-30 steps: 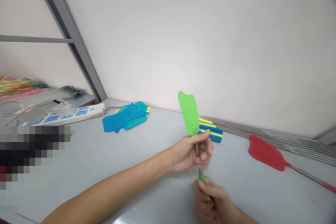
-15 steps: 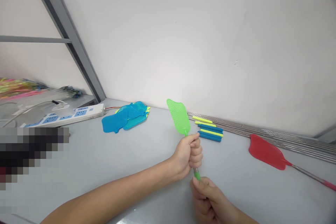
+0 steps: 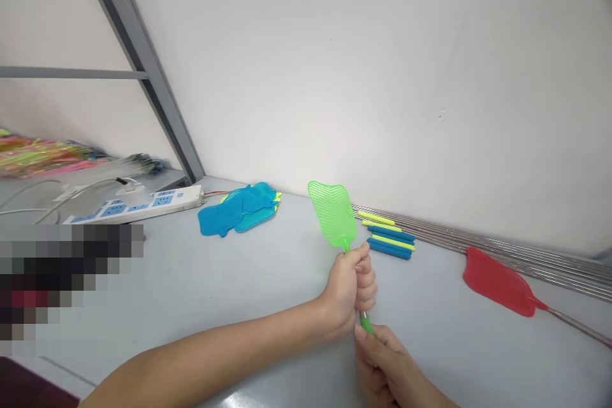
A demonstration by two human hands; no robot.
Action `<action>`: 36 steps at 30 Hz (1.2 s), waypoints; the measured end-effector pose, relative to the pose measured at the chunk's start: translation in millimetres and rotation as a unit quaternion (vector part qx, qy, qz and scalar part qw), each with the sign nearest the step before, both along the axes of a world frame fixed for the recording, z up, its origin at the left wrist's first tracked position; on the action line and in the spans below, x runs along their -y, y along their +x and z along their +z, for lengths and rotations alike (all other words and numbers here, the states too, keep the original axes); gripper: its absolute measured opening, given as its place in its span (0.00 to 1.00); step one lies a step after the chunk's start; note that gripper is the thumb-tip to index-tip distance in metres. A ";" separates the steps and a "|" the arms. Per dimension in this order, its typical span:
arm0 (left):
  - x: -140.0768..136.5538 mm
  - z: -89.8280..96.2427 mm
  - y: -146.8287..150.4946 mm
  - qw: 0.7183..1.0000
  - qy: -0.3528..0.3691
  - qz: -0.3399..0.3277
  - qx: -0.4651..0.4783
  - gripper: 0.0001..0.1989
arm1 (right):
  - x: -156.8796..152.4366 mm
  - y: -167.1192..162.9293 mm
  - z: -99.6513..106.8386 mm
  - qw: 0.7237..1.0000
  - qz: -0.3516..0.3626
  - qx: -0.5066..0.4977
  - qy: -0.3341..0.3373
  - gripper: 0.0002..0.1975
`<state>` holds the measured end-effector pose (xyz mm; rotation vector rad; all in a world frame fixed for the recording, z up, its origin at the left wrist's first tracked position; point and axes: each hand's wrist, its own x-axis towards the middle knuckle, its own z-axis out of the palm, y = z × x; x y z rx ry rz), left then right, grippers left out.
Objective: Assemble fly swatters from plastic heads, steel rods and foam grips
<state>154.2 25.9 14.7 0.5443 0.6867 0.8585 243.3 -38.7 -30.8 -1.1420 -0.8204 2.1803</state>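
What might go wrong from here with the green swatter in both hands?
The narrow neck below the green swatter head sits just above the left hand; it might bend under a hard twist.
The right hand could slip along the green handle if pulled firmly.
The blue and yellow tubes lie loose beyond the left hand, so a wide swing might scatter them.
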 end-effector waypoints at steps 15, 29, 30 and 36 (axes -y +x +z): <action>-1.2 -0.6 -2.1 1.000 -0.012 -0.013 0.002 0.19 | -1.0 3.0 -0.5 1.000 0.019 -0.005 -0.015 0.24; -1.4 -2.1 -3.3 1.000 -0.017 0.008 -0.014 0.19 | -1.1 0.0 3.6 1.000 -0.001 0.007 -0.022 0.24; -0.9 -1.7 -3.3 1.000 -0.020 0.012 -0.015 0.19 | -1.0 -0.2 4.0 1.000 -0.002 0.012 -0.025 0.24; -0.6 0.1 -2.7 0.999 -0.028 0.025 -0.021 0.18 | -0.1 -2.2 4.6 0.999 -0.009 0.032 -0.022 0.24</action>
